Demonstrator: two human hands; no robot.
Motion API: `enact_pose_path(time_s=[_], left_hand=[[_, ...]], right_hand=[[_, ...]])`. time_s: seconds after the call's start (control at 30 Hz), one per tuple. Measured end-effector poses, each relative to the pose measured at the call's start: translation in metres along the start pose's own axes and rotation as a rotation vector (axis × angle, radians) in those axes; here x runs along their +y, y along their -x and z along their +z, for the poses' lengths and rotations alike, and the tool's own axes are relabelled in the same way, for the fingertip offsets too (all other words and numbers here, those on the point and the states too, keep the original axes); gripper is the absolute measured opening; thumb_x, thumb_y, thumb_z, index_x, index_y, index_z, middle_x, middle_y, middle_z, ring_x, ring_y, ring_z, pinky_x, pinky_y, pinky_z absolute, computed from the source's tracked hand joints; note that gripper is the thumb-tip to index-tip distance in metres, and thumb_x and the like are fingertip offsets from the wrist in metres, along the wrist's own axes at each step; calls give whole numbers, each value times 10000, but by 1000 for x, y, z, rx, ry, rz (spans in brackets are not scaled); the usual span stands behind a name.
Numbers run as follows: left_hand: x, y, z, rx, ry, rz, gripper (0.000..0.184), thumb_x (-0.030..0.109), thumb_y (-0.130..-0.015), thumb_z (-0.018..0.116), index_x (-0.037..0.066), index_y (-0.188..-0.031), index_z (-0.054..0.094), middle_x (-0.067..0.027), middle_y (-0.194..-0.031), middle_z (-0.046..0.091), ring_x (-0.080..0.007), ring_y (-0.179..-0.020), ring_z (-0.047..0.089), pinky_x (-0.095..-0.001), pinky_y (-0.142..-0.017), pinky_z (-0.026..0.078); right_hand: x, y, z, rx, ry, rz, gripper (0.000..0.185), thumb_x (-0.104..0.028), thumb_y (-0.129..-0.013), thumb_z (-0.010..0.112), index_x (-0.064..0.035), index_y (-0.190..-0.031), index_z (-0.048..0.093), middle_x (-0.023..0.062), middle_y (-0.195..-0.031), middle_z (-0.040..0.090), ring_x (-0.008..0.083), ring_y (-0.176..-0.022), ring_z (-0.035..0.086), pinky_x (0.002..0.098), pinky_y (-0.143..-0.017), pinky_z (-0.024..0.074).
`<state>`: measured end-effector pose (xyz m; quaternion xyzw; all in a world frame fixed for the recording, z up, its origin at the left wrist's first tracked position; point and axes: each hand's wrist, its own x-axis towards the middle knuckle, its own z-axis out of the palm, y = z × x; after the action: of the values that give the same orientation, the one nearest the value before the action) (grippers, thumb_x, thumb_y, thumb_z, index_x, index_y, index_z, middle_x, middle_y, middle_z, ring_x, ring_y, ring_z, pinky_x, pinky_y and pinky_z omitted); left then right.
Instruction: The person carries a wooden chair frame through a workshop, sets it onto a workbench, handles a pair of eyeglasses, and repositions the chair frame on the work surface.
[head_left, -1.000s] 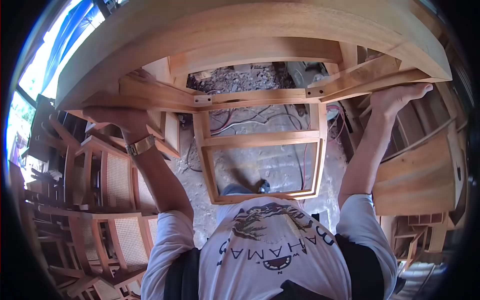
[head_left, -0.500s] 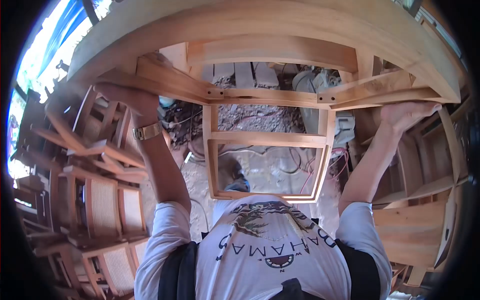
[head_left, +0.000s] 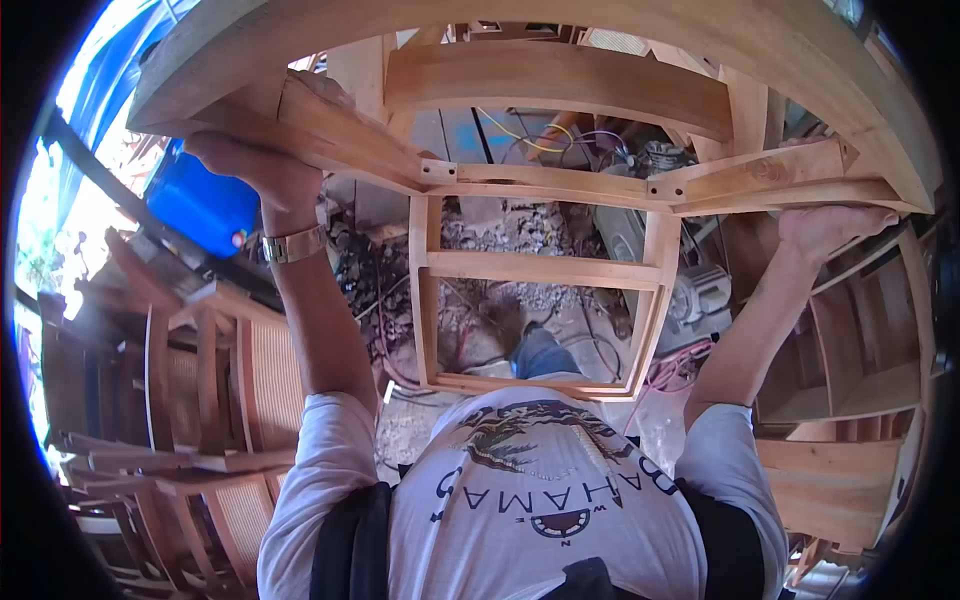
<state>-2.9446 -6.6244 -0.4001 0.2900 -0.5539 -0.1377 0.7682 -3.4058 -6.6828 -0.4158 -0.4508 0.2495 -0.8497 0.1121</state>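
Timber frame [head_left: 550,187] hangs above the floor [head_left: 655,430], left hand [head_left: 258,172] and right hand [head_left: 832,230] with fingers clamped on opposite side rails [head_left: 340,132], and could knock the nearby chairs [head_left: 275,380] if either hand swings wide.

Furniture workshop with cane-panelled wooden frames [head_left: 272,390]

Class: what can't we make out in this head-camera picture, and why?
All in the head view:
Left hand and right hand: fingers partly hidden by the wooden frame.
Frame's top: cut off by the upper edge.
Foot beyond the trouser leg: blurred.
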Motion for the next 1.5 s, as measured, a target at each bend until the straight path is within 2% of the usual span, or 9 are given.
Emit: enact_pose_path(time_s=[0.33,0.43,0.53,0.83,1.17,1.2,1.3,1.33,1.5], left_hand=[[-230,-147,15,59,-76,105,1004,889,-808,191,144,-1479,243,-124,-1312,494,-302,-1095,591,-470,-885,549],[-299,-220,11,197,-40,148,1079,928,-763,167,60,-1357,407,-161,-1042,619,-315,-866,649,-468,-734,556],[-308,-244,13,28,-114,91,1116,949,-734,112,2,-1163,518,-171,-755,617,-303,-684,621,-443,-674,538],[-412,-404,-39,18,-237,38,1082,923,-758,66,15,-1130,521,-157,-722,602,-292,-679,618,-447,-698,539],[-691,-570,-176,182,-54,-71,900,813,-870,161,44,-1251,429,-171,-692,604,-303,-589,613,-412,-584,541],[-721,-611,-197,185,-6,-104,898,815,-868,160,43,-1242,428,-173,-696,606,-304,-580,612,-410,-574,540],[-787,-704,-231,238,-48,-169,927,839,-850,142,34,-1201,440,-174,-688,602,-301,-576,609,-406,-570,532],[-808,-729,-242,228,-35,-207,970,866,-829,135,27,-1209,438,-174,-711,603,-298,-609,614,-409,-586,531],[-791,-745,-226,164,-73,-178,1037,913,-783,145,13,-1184,471,-172,-775,614,-292,-659,621,-407,-629,535]], right_hand=[[280,-38,141,59,-105,142,1009,-885,-805,191,-99,-1415,360,126,-1265,533,292,-1040,615,466,-849,564],[348,-73,205,151,-33,160,930,-812,-870,117,-116,-1447,335,134,-1296,520,304,-1084,597,481,-917,535],[390,-103,254,131,-36,191,852,-737,-923,71,-124,-1452,337,138,-1302,519,308,-1094,592,487,-956,513],[536,-156,432,-103,-140,121,763,-695,-959,172,-112,-1409,375,93,-1341,479,260,-1210,518,446,-1010,465],[711,-128,711,-140,-151,152,814,-685,-977,250,-64,-1504,263,90,-1515,341,226,-1384,334,350,-1165,227],[731,-129,759,-101,-158,176,690,-571,-1026,197,-77,-1502,274,115,-1487,375,251,-1391,343,371,-1183,217],[779,-133,868,-65,-130,322,746,-635,-1000,150,-96,-1498,282,118,-1476,390,253,-1386,354,392,-1176,247],[811,-144,885,-129,-58,370,770,-665,-981,118,-119,-1498,283,123,-1454,405,265,-1331,424,421,-1111,367],[828,-154,863,-47,-26,342,762,-661,-979,112,-125,-1499,266,121,-1420,423,285,-1240,503,433,-998,482]])
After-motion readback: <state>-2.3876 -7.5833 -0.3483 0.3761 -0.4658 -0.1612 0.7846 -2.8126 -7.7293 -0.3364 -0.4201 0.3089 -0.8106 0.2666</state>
